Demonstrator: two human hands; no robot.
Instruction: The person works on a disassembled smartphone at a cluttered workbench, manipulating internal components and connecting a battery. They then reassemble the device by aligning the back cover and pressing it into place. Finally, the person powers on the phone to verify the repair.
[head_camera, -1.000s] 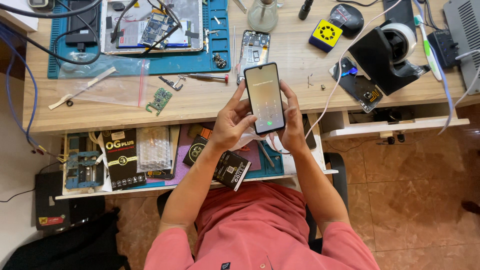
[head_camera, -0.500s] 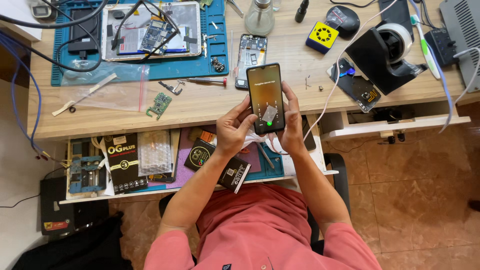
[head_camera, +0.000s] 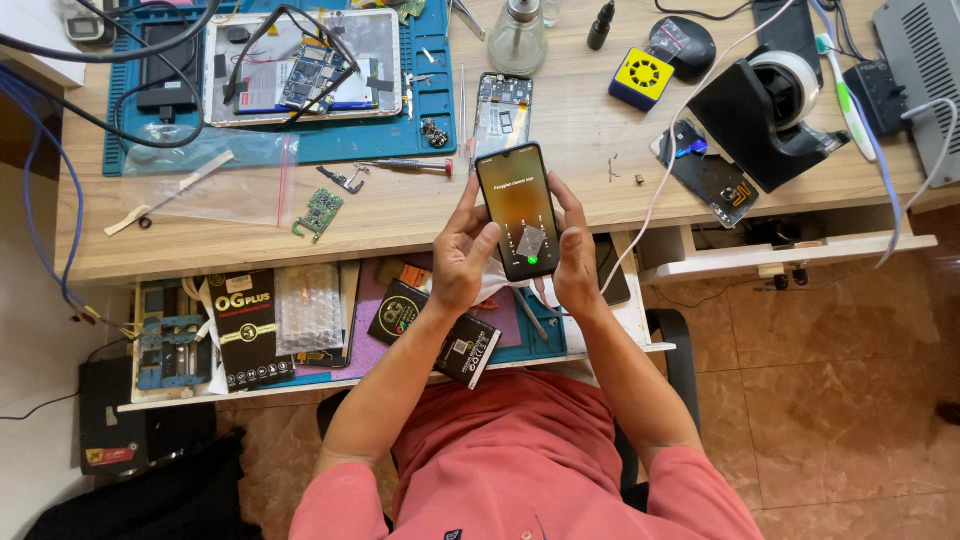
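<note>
I hold a black smartphone upright above the front edge of the wooden desk, its screen lit brownish with a small grey square and a green dot low down. My left hand grips its left side, the thumb resting on the lower screen. My right hand clasps its right side, fingers along the edge. Just beyond the phone lies an opened phone body with its insides showing.
A blue work mat carries a disassembled tablet with cables. A small green circuit board, a clear plastic bag, a screwdriver, a glass bottle and a black stand sit on the desk. An open drawer holds boxes and tools.
The phone's screen has gone from pale to a dark brownish display. My left thumb has moved onto the lower part of the screen. Both hands keep their grip.
</note>
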